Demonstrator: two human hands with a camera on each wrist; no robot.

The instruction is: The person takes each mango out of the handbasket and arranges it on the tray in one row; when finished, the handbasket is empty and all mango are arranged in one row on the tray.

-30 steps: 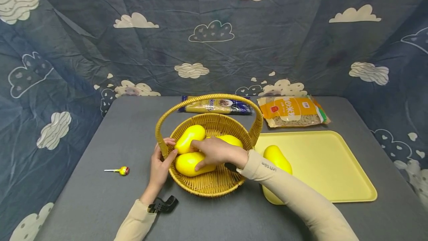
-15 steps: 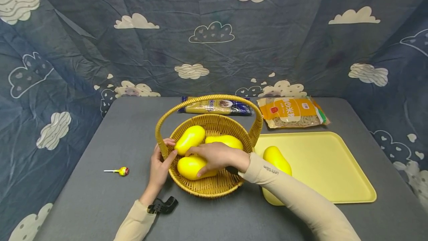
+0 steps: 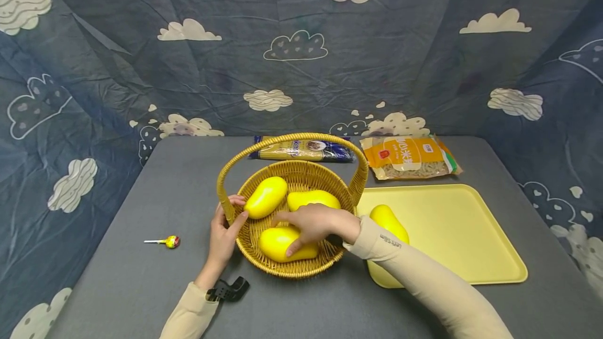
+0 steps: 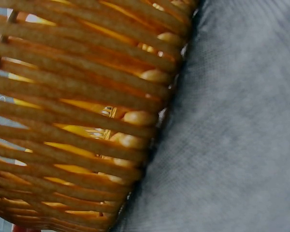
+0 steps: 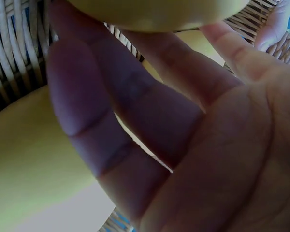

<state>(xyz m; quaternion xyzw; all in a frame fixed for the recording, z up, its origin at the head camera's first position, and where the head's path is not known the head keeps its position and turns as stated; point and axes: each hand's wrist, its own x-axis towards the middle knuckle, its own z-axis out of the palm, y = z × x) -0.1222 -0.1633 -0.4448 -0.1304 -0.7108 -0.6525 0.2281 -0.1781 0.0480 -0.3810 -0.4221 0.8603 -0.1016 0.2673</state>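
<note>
A woven basket [image 3: 294, 273] with a tall arched handle stands mid-table, holding three yellow mangoes. My left hand [image 3: 223, 237] grips its left rim at the foot of the handle, thumb on the inner side. Inside, my right hand [image 3: 314, 224] holds the front mango [image 3: 278, 245], thumb on the near side and fingers at the far side. The right wrist view shows the fingers bent along the held mango [image 5: 159, 13]. Another mango [image 3: 266, 198] leans at the basket's left, and one [image 3: 314, 199] lies behind my right hand. Only basket weave [image 4: 77, 92] and tabletop fill the left wrist view.
Right of the basket lies a yellow tray [image 3: 447, 234] with one mango [image 3: 389, 222] at its left, partly behind my right sleeve. At the back are a blue-and-gold packet [image 3: 301, 150] and an orange bag [image 3: 410, 158]. A lollipop [image 3: 171, 241] lies at left.
My right hand has shifted the front mango rightward and toward the basket's near side, away from the left mango. My left hand stays at the rim.
</note>
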